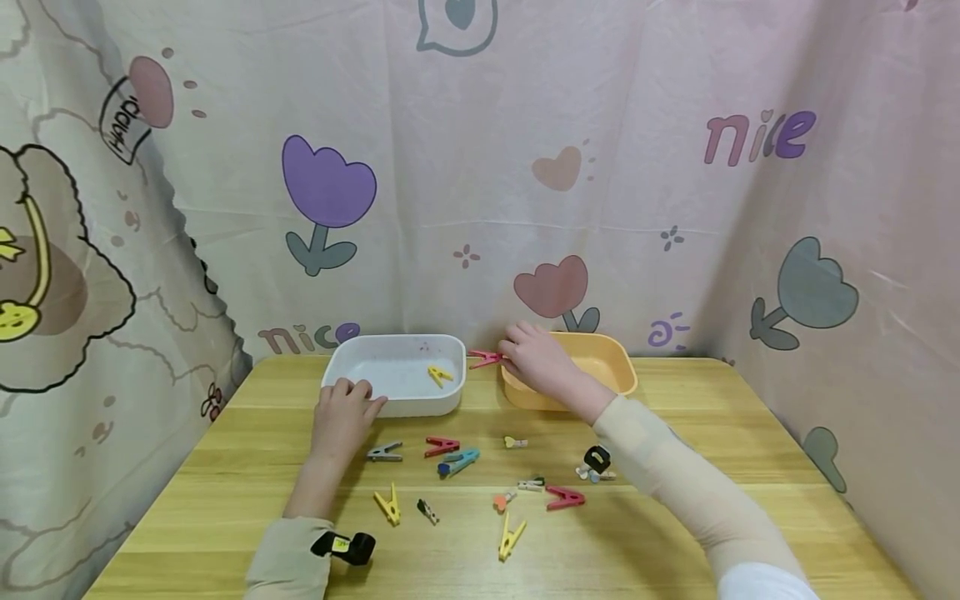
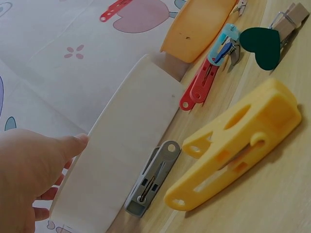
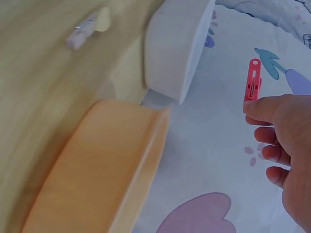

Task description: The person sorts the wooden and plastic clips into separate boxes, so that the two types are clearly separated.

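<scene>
Right hand [image 1: 536,360] pinches a red plastic clothespin [image 3: 252,77] between an oblong orange-yellow plastic basin [image 1: 534,398] and the oblong white plastic basin [image 1: 420,407] the left hand [image 1: 341,425] grips; likely mid-carry, next needing careful lowering

The left hand [image 1: 341,423] is hiding the near-left corner of the white tub [image 1: 423,407], the right hand [image 1: 540,360] 1 end of the red clip [image 3: 253,78]; the desk [image 1: 420,558] is losing its near edge off-frame.
</scene>
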The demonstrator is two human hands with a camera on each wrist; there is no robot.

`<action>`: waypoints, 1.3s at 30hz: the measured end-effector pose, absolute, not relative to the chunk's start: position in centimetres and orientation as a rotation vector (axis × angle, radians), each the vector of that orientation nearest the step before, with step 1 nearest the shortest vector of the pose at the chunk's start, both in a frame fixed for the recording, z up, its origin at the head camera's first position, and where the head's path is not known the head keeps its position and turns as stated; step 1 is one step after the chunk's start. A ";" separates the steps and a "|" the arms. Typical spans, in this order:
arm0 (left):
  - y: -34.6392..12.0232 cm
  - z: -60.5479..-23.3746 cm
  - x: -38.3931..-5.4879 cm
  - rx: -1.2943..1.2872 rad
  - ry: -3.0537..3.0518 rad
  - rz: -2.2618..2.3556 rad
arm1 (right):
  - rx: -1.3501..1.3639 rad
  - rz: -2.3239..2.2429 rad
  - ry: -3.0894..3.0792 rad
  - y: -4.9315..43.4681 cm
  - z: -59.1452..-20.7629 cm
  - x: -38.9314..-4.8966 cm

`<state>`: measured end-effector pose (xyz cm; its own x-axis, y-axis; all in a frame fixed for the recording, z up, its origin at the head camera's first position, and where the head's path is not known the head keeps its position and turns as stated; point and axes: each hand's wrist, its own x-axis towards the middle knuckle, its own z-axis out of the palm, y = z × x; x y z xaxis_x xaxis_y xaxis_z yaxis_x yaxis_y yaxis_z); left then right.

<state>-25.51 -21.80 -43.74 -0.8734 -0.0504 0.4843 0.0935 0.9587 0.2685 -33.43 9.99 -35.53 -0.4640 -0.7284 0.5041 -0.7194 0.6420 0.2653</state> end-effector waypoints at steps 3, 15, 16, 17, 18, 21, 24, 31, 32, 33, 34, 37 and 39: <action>-21.8 -43.8 -25.6 -0.029 -2.603 -0.391 | 1.107 -0.014 -2.295 9.3 -35.1 -33.7; -21.7 -43.8 -25.5 -0.024 -2.607 -0.395 | 1.119 0.023 -2.310 6.3 -33.9 -34.2; -21.7 -43.7 -25.5 -0.025 -2.606 -0.395 | 1.121 0.028 -2.314 6.0 -33.9 -34.3; -21.7 -43.7 -25.5 -0.025 -2.605 -0.396 | 1.122 0.034 -2.319 5.7 -33.9 -34.4; -21.7 -43.7 -25.4 -0.025 -2.604 -0.397 | 1.120 0.032 -2.323 5.5 -33.9 -34.5; -21.7 -43.7 -25.4 -0.025 -2.602 -0.399 | 1.109 0.024 -2.333 4.6 -33.9 -34.9; -21.6 -43.7 -25.4 -0.026 -2.605 -0.398 | 1.094 0.011 -2.339 3.9 -34.1 -35.5; -21.6 -43.8 -25.5 -0.025 -2.605 -0.398 | 1.045 0.056 -2.437 2.4 -34.3 -36.6; -21.6 -43.8 -25.5 -0.024 -2.604 -0.399 | 1.036 0.071 -2.457 2.2 -34.3 -36.7; -21.6 -43.8 -25.5 -0.025 -2.603 -0.400 | 1.027 0.087 -2.473 2.0 -34.3 -36.8; -21.6 -43.8 -25.4 -0.025 -2.601 -0.401 | 1.020 0.102 -2.490 1.9 -34.3 -36.9; -21.6 -43.7 -25.4 -0.029 -2.595 -0.399 | 0.995 0.142 -2.532 1.4 -34.4 -37.4; -21.6 -43.7 -25.4 -0.032 -2.590 -0.400 | 0.977 0.177 -2.558 1.2 -34.6 -37.8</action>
